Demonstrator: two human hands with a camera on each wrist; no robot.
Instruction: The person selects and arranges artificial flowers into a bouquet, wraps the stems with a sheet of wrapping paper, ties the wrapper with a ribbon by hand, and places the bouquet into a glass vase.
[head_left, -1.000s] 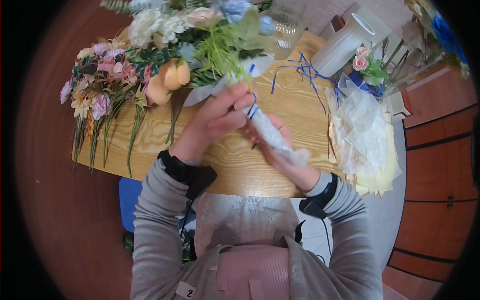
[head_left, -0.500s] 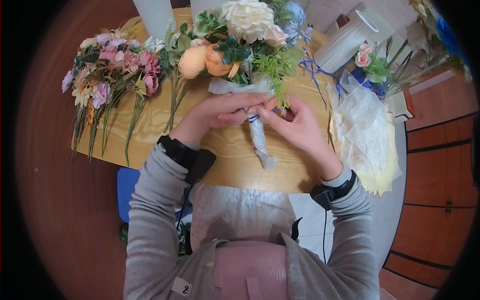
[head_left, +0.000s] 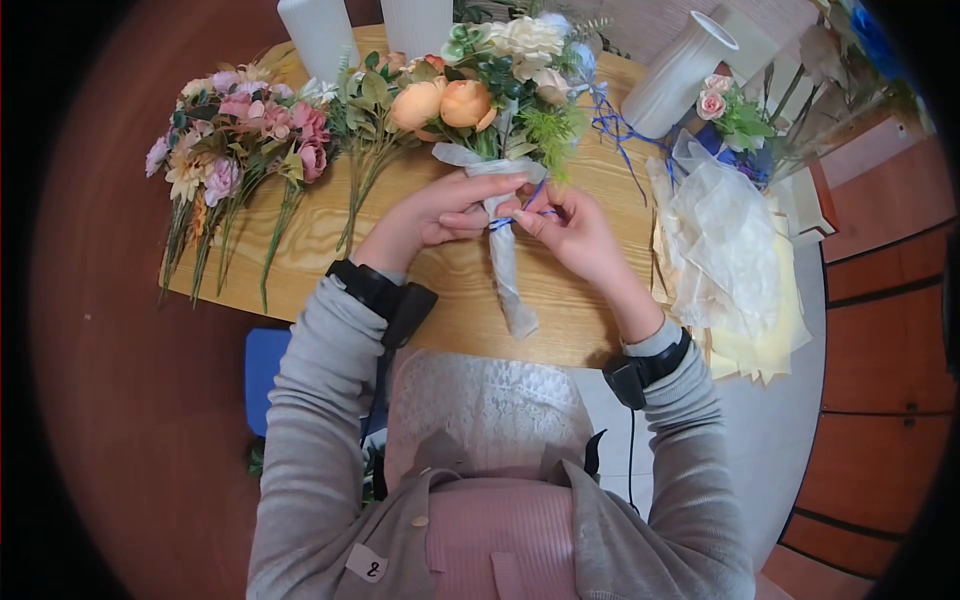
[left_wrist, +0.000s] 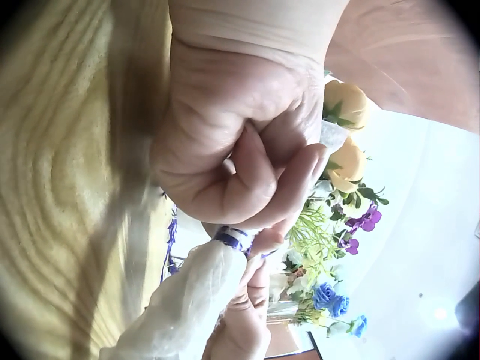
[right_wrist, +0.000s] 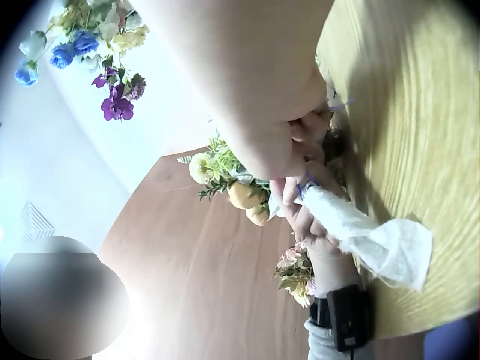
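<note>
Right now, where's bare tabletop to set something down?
Bare wood between left wristband and wrapped handle; between that handle and right wristband. Crowded: left, loose flowers; right, white sheets; back, bouquet and vases.

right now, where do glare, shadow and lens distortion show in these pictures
Head: fisheye curve bends the cabinet, with black corners; left wrist: glaring spot at lower right, dark shadow band across the table; right wrist: washed-out brightness at lower left, shadow on the table beside the white wrapping.
</note>
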